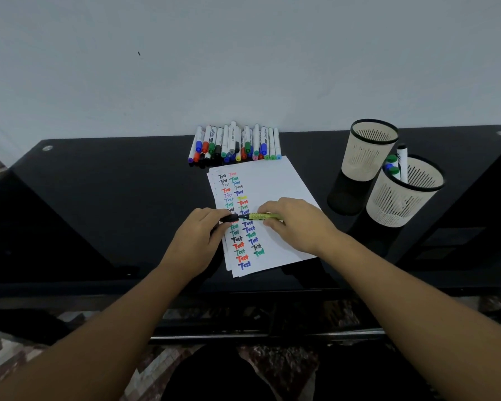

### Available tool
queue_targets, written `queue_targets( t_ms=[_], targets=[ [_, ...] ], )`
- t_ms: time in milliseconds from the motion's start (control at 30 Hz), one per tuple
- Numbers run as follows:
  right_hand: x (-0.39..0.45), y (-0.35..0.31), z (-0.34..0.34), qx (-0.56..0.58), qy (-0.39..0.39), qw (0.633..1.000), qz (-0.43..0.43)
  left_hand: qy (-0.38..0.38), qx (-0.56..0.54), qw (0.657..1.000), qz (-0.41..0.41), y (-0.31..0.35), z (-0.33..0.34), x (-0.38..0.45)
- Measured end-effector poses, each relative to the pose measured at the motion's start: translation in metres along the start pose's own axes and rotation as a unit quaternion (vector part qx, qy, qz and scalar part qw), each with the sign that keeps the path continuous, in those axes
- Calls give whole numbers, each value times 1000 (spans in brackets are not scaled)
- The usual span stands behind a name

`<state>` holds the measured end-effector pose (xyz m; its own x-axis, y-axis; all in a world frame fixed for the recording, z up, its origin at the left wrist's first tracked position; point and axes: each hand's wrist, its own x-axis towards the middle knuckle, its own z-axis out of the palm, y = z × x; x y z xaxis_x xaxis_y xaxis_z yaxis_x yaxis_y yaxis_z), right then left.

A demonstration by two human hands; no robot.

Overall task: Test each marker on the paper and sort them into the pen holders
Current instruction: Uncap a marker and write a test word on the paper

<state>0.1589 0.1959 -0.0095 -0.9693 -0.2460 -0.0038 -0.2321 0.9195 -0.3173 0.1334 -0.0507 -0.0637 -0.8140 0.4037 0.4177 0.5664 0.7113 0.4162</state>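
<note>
Yellow-green marker (265,217) lay level above the paper (275,198), held between both hands over the middle of the sheet. Right hand (294,224) had its fingers curled round the barrel in a closed grip. Left hand (200,231) pinched the black cap (229,217) at the marker's left end; cap looked seated on or just at the tip, could not tell which.

Paper sat near the middle of the table (113,198), running from the far edge toward the near edge, slightly skewed. Two columns of the word "Test" in black, red, green, blue, purple and yellow ran down its left half; right half blank.

Row of markers (235,144) lay packed side by side at the far edge of the table, just beyond the paper's far end, caps toward the person, mixed colours.

Two cream slotted pen holders stood toward the right end of the table. The far holder (369,151) showed nothing inside. The near holder (404,195), just beside it, held several markers upright: green and blue caps, one white barrel.
</note>
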Motion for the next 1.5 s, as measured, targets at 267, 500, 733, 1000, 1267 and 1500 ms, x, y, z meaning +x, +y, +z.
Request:
queue_targets(
  t_ms=[267,500,733,1000,1267,1500],
  targets=[
    [9,4,7,-9,13,999,-40,0,-4,1000,15,-1,-1,-2],
    [10,6,13,27,20,998,-59,-1,-6,1000,20,1,-2,-4],
    [11,-3,9,-55,43,993,-91,6,-2,999,33,2,-2,-4],
    [5,-3,17,-1,54,994,-95,24,1,998,53,3,-3,-5],
    [10,-14,9,-111,43,984,-134,-17,-12,999,-25,5,-5,-3],
    [10,0,1,39,25,996,-72,-98,23,993,-65,2,0,7]
  ],
)
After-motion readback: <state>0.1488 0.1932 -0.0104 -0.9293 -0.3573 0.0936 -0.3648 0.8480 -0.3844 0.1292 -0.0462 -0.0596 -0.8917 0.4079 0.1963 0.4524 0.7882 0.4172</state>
